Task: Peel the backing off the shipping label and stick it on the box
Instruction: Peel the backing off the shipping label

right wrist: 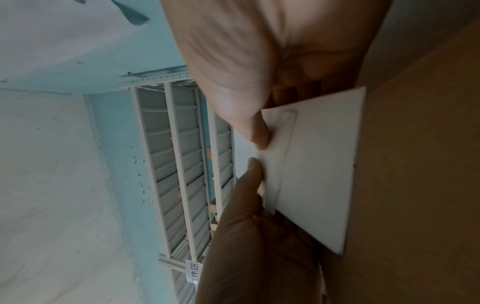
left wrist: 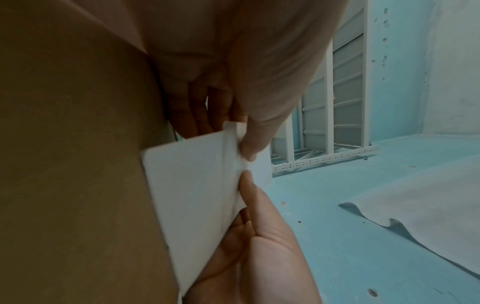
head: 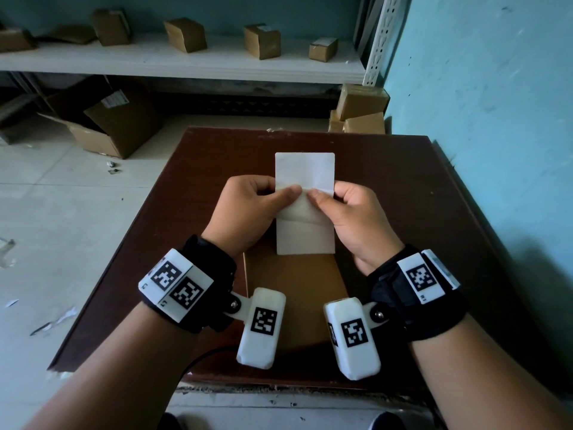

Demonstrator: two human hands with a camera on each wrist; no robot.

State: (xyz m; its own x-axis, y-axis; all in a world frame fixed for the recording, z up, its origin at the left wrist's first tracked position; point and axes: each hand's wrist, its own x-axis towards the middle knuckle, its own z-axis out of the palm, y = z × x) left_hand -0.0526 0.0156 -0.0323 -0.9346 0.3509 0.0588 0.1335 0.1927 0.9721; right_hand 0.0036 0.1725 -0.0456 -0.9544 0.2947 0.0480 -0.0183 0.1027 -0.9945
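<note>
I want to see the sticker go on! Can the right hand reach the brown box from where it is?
Probably yes. The box lies right under both hands, nothing between. But the right hand and left hand are both pinching the label, whose backing looks only partly peeled.

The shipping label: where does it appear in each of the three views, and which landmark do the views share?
Head: the shipping label is at centre, held above the brown table.
Left wrist: lower centre, beside the cardboard box.
Right wrist: right of centre.
Shared landmark: the two thumb tips pinching its middle, left hand and right hand.
</note>
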